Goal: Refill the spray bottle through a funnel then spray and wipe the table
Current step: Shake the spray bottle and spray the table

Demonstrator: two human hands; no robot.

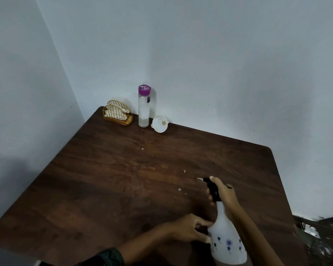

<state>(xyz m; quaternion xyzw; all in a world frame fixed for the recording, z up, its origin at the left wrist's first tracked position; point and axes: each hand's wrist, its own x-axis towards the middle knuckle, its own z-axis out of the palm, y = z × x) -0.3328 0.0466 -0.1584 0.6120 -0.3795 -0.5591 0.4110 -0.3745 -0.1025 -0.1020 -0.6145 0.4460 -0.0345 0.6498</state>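
A white spray bottle [226, 239] with blue flower prints and a black trigger head stands near the front right of the dark wooden table [113, 179]. My right hand [222, 191] grips the black spray head, nozzle pointing left. My left hand [190, 228] touches the bottle's left side with its fingertips. A white funnel [160, 124] lies on its side at the back of the table. Beside it stands a clear water bottle [143, 107] with a purple cap. Small white specks dot the tabletop.
A gold wire napkin holder [118, 115] with white napkins sits in the back left corner. Pale walls close off the table at the back and left. The floor past the table's right edge holds some litter [309, 230].
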